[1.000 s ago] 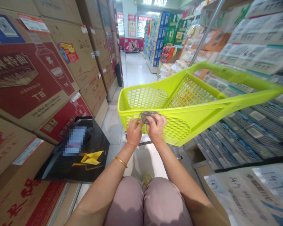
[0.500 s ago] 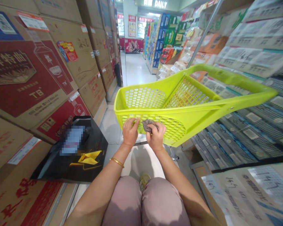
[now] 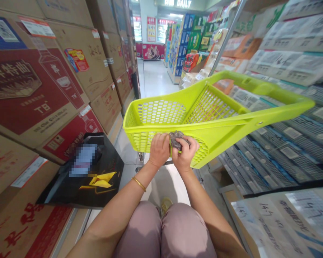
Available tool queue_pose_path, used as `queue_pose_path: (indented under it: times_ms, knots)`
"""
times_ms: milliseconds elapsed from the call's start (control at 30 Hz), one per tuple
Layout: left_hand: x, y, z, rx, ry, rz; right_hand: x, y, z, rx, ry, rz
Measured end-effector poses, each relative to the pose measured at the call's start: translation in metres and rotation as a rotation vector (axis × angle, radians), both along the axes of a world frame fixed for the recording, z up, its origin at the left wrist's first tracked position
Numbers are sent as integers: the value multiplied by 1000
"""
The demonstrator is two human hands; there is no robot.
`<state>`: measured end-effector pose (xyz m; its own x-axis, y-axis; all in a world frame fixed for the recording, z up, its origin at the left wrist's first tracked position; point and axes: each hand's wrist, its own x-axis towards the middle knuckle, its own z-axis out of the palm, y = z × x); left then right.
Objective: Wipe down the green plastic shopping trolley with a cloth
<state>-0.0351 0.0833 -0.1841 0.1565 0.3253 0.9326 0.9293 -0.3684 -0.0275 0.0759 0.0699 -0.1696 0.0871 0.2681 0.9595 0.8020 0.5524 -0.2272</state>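
Note:
A lime-green plastic shopping cart (image 3: 226, 130) with mesh sides and a loop handle stands tilted before my knees. In my right hand (image 3: 185, 152) is a crumpled grey-brown rag (image 3: 177, 139), pinched between thumb and fingers against the cart's near side wall. My left hand (image 3: 160, 150), a gold bangle on its wrist, rests just left of the rag. Its fingers are bent and pressed together on the mesh of that same wall; the fingertips are partly hidden, but they appear to grip it.
Stacked cardboard cartons (image 3: 29, 86) line the left side. A black bag (image 3: 97, 193) with a yellow mark leans by them. Packaged goods (image 3: 288, 68) fill shelves on the right, above a carton with handwritten sheets (image 3: 280, 218). A tiled aisle (image 3: 156, 77) runs ahead.
Both hands have moved right along the cart's side, the rag with the right one. The cart has shifted slightly left, and a wheel now shows below its left end.

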Motion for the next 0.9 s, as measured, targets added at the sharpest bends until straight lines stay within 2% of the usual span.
queue_pose_path:
  times_ms: [67, 200, 367, 567, 667, 800, 900]
  knots:
    - [-1, -1, -2, 1, 25, 17, 1, 0, 1, 0, 13, 11]
    - [-3, -3, -1, -119, 48, 0, -1, -1, -2, -8, 16, 6]
    - [-3, -6, 0, -186, 48, -8, -3, -1, -4, -7, -28, -31]
    - [-7, -4, -1, -123, 32, -18, -2, 9, 19, 97, -135, -25]
    - [-8, -4, 0, -112, 26, -25, -4, 18, 27, 44, -159, -73]
    - [-9, -3, 0, -99, -32, -41, -11, 24, 16, -35, -194, -89]
    - [-12, -2, -2, -172, -48, -87, -14, 25, 1, -46, -187, -95]
